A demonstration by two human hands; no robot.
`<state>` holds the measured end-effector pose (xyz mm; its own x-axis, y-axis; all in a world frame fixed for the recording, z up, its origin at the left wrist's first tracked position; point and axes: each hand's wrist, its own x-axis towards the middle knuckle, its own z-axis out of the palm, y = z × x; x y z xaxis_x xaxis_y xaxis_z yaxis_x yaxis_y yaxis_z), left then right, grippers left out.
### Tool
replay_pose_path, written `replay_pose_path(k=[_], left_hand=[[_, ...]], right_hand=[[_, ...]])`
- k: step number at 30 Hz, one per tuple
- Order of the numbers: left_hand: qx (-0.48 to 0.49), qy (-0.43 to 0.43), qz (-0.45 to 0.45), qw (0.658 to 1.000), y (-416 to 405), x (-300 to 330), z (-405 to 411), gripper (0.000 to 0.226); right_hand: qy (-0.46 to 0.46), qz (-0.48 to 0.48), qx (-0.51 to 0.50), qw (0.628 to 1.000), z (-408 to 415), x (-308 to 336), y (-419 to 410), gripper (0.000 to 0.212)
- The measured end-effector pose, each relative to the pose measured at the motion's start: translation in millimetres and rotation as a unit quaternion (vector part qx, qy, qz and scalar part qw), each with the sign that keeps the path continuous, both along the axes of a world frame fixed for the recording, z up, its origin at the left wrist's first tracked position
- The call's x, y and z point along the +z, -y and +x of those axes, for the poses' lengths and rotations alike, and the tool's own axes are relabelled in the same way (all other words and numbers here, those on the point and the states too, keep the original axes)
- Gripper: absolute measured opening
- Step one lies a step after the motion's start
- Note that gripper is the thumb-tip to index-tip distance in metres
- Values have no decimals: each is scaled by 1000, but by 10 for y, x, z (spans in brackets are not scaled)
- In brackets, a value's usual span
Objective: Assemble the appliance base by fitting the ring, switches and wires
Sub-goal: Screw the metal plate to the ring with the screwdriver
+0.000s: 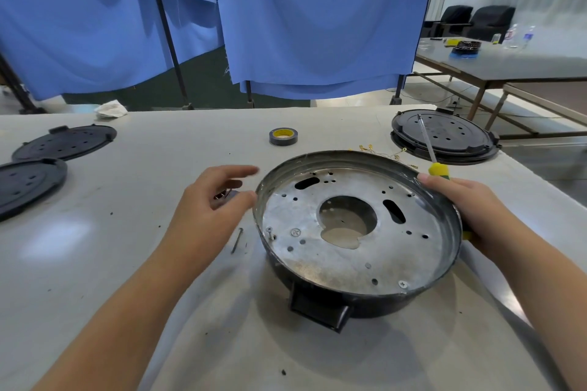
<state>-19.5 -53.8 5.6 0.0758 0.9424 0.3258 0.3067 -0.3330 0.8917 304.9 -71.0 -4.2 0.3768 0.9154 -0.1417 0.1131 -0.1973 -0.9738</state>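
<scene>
Appliance base, round, black-walled with a perforated silver metal floor point(349, 232): one, lying between the two hands on the white worktable point(127, 263). Right hand point(467, 209): curled round the base's right rim, the yellow-and-green handle of a screwdriver point(439, 170) caught in the same grip, its clear shaft pointing away over a black disc. Left hand point(206, 209): just beside the base's left rim, fingers loosely spread, thumb near the rim; a small dark metal part point(226, 195) lies under the palm, and whether it is held cannot be told. Loose screw or nail point(237, 240): one, on the table beside the left wrist. Thin wires with gold terminals point(386, 154): a cluster beyond the base. Roll of black tape with yellow core point(283, 136): one, beyond the left hand. Black round perforated plates: two far left of the left hand point(63, 141) point(25, 182), one beyond the right hand point(444, 136).
</scene>
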Motion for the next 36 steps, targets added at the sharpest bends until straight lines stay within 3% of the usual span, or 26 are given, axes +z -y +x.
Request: replay_pose_path(k=[3,6,18,36], left_hand=[[-26,96,-207,973,-75,-55,33,54],[-79,127,-300,942,-59,-119,131,36],[-72,174,-338,922,-76,-123,201,39],[-58,179,-331,925,-88,-151,212,37]], right_hand=[[2,0,0,1000,1,-2,-2,35],[2,-2,3,1000,-1,3,-1,35],[1,-1,2,1000,-8,-8,-16,34],[-8,-5,-5,1000,-7,-24,-28,40]])
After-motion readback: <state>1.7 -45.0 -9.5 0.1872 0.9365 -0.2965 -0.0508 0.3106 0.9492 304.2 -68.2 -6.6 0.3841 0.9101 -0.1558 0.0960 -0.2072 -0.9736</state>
